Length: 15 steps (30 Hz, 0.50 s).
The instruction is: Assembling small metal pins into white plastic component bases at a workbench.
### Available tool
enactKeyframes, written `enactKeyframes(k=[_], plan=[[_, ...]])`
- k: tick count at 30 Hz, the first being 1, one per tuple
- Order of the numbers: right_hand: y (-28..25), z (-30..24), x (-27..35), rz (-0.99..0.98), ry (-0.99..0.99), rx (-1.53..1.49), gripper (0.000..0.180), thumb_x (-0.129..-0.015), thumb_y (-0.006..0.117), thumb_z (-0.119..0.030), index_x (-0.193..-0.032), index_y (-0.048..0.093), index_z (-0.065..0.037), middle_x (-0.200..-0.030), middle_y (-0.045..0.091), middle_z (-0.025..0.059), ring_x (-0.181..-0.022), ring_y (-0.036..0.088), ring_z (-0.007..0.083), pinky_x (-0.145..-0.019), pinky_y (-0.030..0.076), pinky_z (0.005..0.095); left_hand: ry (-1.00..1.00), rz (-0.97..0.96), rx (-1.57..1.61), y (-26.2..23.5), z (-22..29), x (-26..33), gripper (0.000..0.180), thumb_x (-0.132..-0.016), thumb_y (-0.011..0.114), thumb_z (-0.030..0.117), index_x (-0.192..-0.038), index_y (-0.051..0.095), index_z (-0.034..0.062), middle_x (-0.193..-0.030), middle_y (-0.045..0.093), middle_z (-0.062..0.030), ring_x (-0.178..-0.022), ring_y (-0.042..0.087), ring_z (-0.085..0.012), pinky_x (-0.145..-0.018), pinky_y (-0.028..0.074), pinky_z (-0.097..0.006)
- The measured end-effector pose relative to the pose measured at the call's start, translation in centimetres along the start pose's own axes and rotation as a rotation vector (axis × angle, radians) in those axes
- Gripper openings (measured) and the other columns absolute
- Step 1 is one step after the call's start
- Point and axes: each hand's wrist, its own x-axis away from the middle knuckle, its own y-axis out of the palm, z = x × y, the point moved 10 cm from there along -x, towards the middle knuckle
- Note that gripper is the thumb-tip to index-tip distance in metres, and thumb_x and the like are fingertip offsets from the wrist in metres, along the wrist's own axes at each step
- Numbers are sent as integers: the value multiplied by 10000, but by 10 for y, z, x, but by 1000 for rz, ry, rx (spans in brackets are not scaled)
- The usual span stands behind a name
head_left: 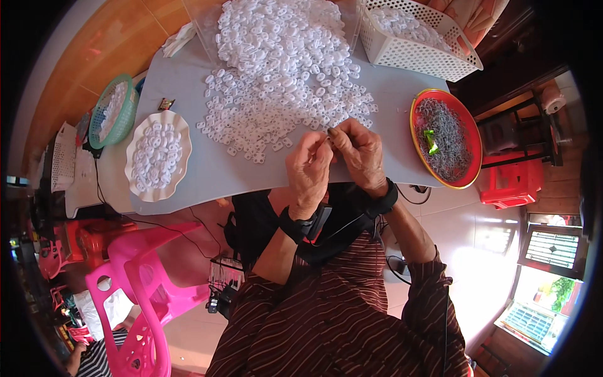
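My left hand (308, 169) and my right hand (359, 154) meet above the near edge of a grey table (207, 169). Their fingertips pinch together on a small white plastic piece (329, 141), mostly hidden between the fingers. Just beyond the hands spreads a big heap of small white plastic pieces (282, 75). A red round tray (466, 125) filled with thin grey metal bits lies to the right of my right hand, with a small green item on top. A black band sits on each wrist.
A white scalloped plate (135, 182) with white pieces lies at the left, with a green basket (129, 110) behind it. A white perforated basket (414, 53) stands at the back right. A pink plastic chair (141, 295) and a red stool (512, 182) flank the table.
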Motion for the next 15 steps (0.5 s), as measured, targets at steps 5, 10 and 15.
enactKeyframes(k=[5, 10, 15], plan=[[2, -3, -3, -98, 7, -119, 204, -935, 540, -187, -860, 575, 0, -719, 577, -9, -618, 508, 47, -579, 418, 194, 21, -31, -11, 1, -1, -2, 62, -880, 556, 36, -913, 550, -16, -728, 554, -14, -622, 514, -70, -561, 423, -203], [0, -10, -1, -133, -9, -143, 182, -941, 526, -165, -894, 566, 6, -745, 581, 8, -649, 525, 55, -595, 437, 205, 5, -50, 38, 2, -1, -1, 59, -879, 553, 28, -913, 546, -20, -733, 559, -23, -623, 525, -77, -566, 433, -210], [-2, -2, 0, -102, -16, -92, 181, -930, 544, -159, -876, 565, 13, -719, 579, 5, -648, 529, 59, -600, 448, 214, -4, -30, 75, 0, -5, 0, 55, -879, 550, 25, -907, 543, -22, -728, 551, -24, -620, 519, -77, -561, 429, -209]])
